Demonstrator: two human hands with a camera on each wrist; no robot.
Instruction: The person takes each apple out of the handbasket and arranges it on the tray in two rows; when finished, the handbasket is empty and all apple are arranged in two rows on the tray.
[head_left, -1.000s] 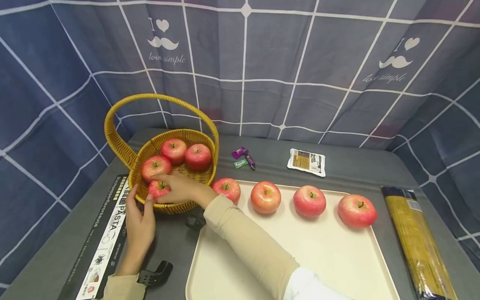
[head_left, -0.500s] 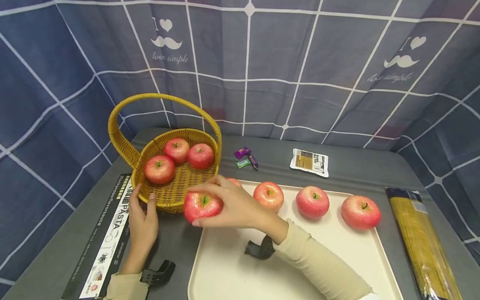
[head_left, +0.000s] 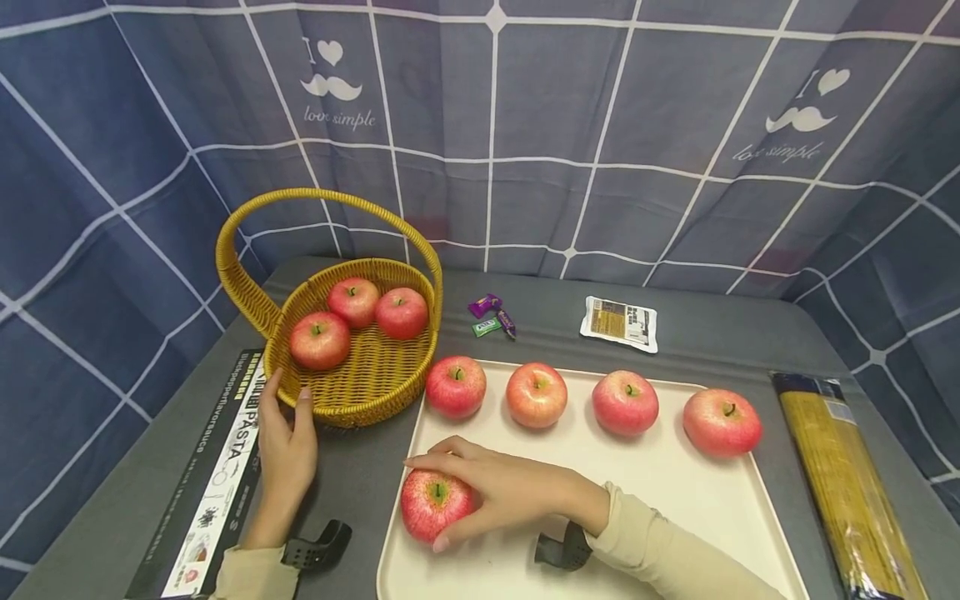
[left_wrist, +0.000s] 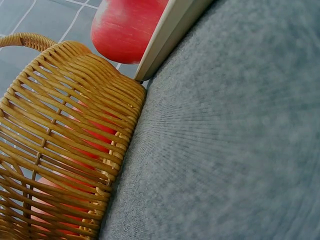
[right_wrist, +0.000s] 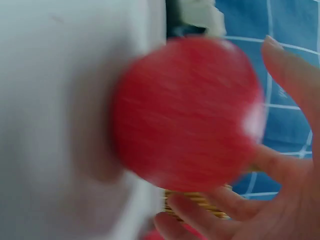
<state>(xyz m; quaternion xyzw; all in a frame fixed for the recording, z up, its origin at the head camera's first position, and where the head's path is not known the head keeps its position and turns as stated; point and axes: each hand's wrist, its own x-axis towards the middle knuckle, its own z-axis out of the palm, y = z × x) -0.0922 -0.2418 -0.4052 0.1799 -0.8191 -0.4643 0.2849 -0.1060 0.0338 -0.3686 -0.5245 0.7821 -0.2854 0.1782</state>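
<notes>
My right hand (head_left: 517,487) holds a red apple (head_left: 437,504) low over the left side of the cream tray (head_left: 600,533). Its fingers lie around the far side and the thumb along the near side. The right wrist view shows this apple (right_wrist: 190,115) close up and blurred, its shadow on the tray beside it. My left hand (head_left: 288,450) touches the near left rim of the woven basket (head_left: 375,408) with fairly straight fingers; the left wrist view shows the basket wall (left_wrist: 65,135) but no hand. Inside the basket sit three apples (head_left: 320,340).
Several apples (head_left: 536,395) stand in a row along the tray's back edge. Behind lie small wrapped candies (head_left: 487,317) and a white sachet (head_left: 618,323). A black pasta box (head_left: 202,492) lies at left, a pack of spaghetti (head_left: 847,483) at right. A patterned curtain (head_left: 525,125) surrounds the table.
My right hand has taken an apple out of the basket and carried it right and toward me, down to the tray's left side. The left hand has stayed at the basket rim.
</notes>
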